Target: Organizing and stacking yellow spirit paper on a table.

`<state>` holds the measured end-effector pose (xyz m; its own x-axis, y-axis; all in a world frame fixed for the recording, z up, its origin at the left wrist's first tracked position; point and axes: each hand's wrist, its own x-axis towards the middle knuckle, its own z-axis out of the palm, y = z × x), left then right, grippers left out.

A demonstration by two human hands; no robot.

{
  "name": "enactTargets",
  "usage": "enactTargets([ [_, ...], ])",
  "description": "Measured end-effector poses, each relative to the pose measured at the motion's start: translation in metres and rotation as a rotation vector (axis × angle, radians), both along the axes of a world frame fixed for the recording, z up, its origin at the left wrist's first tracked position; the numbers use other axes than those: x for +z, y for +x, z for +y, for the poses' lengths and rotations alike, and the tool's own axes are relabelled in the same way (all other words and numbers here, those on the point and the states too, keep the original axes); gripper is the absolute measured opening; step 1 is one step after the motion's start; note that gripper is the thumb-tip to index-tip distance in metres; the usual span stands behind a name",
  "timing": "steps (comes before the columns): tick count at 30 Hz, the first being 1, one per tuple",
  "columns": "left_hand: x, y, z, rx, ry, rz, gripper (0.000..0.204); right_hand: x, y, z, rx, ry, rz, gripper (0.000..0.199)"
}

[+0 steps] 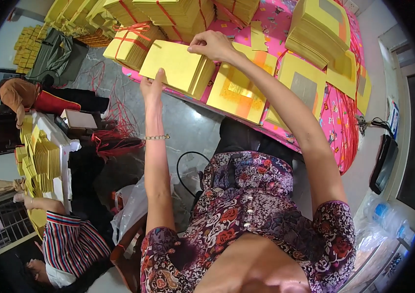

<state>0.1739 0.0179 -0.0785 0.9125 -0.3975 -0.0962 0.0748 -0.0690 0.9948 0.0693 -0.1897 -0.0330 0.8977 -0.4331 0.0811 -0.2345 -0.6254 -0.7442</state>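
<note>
A stack of plain yellow paper (172,61) lies at the near edge of the pink-covered table. My left hand (152,87) grips its near left side, the thumb pressed on the top sheet and the other fingers mostly hidden. At the stack's far right corner, my right hand (212,46) has its fingertips pinched on the paper's edge. Sheets along the right side are slightly fanned. Just left of it sits a yellow bundle (128,46) tied with red string. To the right lies a yellow sheet pile (240,88) with an orange and gold patch.
Tall yellow stacks (317,34) stand farther back on the table (337,122). Red strings (349,117) hang over its right end. More red strings (114,132) lie on the floor. Two people work at left beside a white table (66,146) with yellow piles.
</note>
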Motion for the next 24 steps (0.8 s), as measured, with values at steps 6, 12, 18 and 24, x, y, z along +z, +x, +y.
enactTargets([
  [6, -0.003, -0.004, -0.003, -0.033, -0.052, -0.013, 0.034, -0.017, 0.000, -0.008, 0.031, 0.069, 0.006, 0.032],
  [12, -0.005, -0.008, -0.003, -0.047, -0.087, -0.051, 0.039, -0.018, -0.002, -0.006, 0.048, 0.088, -0.003, 0.031],
  [18, -0.014, -0.006, -0.007, -0.026, -0.063, -0.123, 0.042, -0.015, -0.004, 0.000, 0.018, -0.046, 0.006, 0.026],
  [24, -0.016, -0.007, -0.007, -0.014, -0.024, -0.202, 0.045, -0.008, -0.006, 0.009, -0.034, -0.249, 0.030, 0.021],
])
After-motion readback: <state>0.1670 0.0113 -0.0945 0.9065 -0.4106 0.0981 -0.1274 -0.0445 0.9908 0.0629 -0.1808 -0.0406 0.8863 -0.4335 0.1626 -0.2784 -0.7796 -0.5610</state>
